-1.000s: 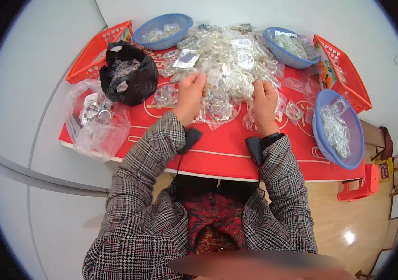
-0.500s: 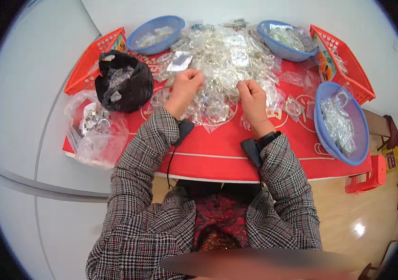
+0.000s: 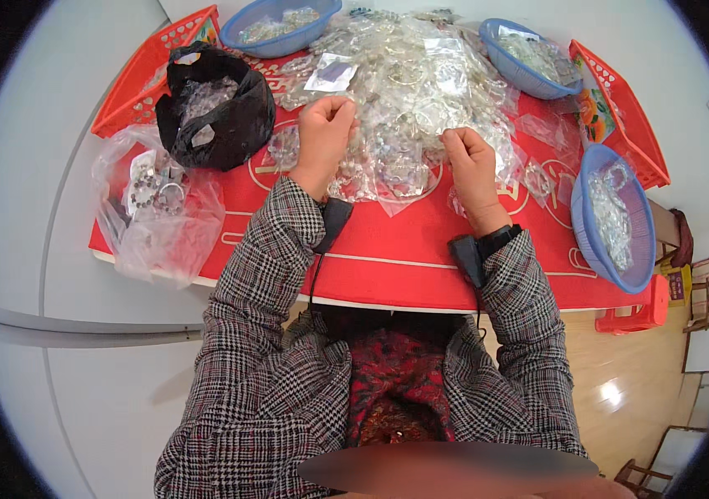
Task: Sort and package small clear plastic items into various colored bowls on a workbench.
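The left hand (image 3: 324, 141) and right hand (image 3: 474, 166) are parting again after drawing closer half a second ago; both are pinching, on what I can't tell, so handling is continuing around the heap of clear packets (image 3: 408, 87), far-middle on the red table (image 3: 371, 270).

a red cloth (image 3: 421, 279) covers the bench. at its far left corner stands a red openwork basket (image 3: 126, 87), with a black plastic bag (image 3: 246, 125) just in front and a crumpled clear plastic bag (image 3: 163, 249) nearer the edge. another red basket (image 3: 645, 141) leans outward at the right. beyond the bench, a red plastic stool (image 3: 659, 301) stands on the shiny tan floor (image 3: 571, 366), near a yellow bag (image 3: 677, 283); a pale wall (image 3: 537, 12) rises behind.
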{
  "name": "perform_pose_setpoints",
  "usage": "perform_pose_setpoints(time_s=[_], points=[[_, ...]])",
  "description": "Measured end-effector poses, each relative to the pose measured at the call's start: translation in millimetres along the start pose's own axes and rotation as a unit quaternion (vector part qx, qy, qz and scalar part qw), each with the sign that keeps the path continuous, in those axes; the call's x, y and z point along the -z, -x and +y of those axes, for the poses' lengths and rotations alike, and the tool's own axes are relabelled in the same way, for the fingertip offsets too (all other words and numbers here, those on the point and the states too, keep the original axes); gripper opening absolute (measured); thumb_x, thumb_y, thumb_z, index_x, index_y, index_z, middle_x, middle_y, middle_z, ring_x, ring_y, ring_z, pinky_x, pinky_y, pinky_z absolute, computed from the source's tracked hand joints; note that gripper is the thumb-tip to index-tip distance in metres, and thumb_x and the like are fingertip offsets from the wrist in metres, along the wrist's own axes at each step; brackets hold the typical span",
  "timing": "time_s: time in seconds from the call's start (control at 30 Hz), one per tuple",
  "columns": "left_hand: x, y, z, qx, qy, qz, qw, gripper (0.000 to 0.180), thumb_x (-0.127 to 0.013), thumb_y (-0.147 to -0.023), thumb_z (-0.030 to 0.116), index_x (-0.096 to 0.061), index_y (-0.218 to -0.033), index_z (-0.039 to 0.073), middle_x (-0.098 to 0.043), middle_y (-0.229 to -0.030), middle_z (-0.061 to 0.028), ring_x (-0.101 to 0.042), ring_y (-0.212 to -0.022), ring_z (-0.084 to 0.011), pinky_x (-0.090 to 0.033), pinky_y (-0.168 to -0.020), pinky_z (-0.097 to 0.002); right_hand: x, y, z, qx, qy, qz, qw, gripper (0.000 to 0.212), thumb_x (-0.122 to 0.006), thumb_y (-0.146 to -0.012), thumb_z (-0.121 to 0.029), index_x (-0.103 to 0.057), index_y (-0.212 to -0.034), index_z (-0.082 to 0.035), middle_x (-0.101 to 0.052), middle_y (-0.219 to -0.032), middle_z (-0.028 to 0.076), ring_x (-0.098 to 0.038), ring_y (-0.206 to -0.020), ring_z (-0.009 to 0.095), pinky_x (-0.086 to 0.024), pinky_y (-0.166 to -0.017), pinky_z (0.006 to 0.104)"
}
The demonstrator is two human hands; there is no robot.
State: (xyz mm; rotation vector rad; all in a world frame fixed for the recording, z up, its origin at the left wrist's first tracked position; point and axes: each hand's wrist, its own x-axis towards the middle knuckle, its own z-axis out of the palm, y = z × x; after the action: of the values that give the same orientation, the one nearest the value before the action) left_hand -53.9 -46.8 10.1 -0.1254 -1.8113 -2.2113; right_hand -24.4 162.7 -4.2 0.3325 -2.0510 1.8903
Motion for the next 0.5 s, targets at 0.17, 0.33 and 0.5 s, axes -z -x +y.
perform_pose_setpoints(time_s=[0.17,0.33,0.5], points=[[12,-5,-6,-0.039,-0.045,0.029,0.998,0.015,-0.057,-0.083,0.014,-0.058,-0.087,0.000,-0.057,-0.073,0.0003,-0.051,-0.060,-0.0061,-0.040,-0.053,-0.0192,-4,1,-6,-0.016,-0.019,0.002,1.000,0.018,-0.053,-0.087,-0.018,-0.057,-0.077,-0.003,-0.046,-0.061,-0.006,-0.038,-0.053,0.002,-0.030,-0.047,0.0183],[25,-11,-7,-0.044,-0.054,0.069,0.995,0.015,-0.058,-0.078,0.010,-0.060,-0.085,-0.003,-0.060,-0.074,-0.0018,-0.051,-0.065,-0.0066,-0.041,-0.058,-0.0215,-1,1,-4,-0.024,-0.026,0.002,0.999,0.018,-0.053,-0.087,-0.019,-0.057,-0.078,-0.004,-0.046,-0.060,-0.006,-0.038,-0.052,0.002,-0.030,-0.047,0.0180],[33,-13,-14,-0.052,-0.080,0.080,0.992,0.015,-0.058,-0.077,0.010,-0.060,-0.085,-0.003,-0.060,-0.075,-0.0019,-0.052,-0.066,-0.0072,-0.042,-0.059,-0.0220,-3,1,-4,-0.016,-0.020,-0.009,1.000,0.019,-0.053,-0.087,-0.019,-0.057,-0.078,-0.004,-0.046,-0.060,-0.006,-0.038,-0.052,0.002,-0.030,-0.047,0.0182]])
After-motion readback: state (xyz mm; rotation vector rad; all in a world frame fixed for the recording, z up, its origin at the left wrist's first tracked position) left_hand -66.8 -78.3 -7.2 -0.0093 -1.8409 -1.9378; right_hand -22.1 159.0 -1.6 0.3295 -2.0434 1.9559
